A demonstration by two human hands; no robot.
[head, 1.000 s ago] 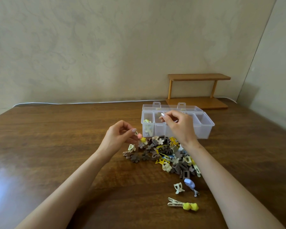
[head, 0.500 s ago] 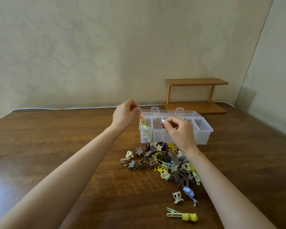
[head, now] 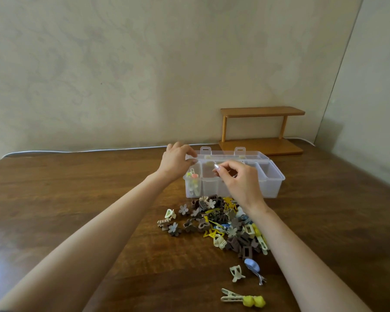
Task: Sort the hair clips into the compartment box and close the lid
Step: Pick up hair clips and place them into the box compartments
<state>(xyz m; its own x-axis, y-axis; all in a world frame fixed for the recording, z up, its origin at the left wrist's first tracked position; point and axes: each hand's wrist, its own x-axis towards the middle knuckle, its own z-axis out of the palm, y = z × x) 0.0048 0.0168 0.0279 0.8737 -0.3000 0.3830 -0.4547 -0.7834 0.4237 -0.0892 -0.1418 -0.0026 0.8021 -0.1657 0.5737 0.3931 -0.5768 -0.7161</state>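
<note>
One compartment box (head: 271, 185), five compartments, left hand (head: 175, 160) released, right hand (head: 240, 181) pinching something unidentifiable, one clip pile (head: 223, 224).

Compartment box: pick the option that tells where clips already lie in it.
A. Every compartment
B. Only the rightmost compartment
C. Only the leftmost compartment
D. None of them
C: in the compartment box, clips show only in the leftmost compartment, under the left hand; the compartments to its right look bare where visible.
</note>
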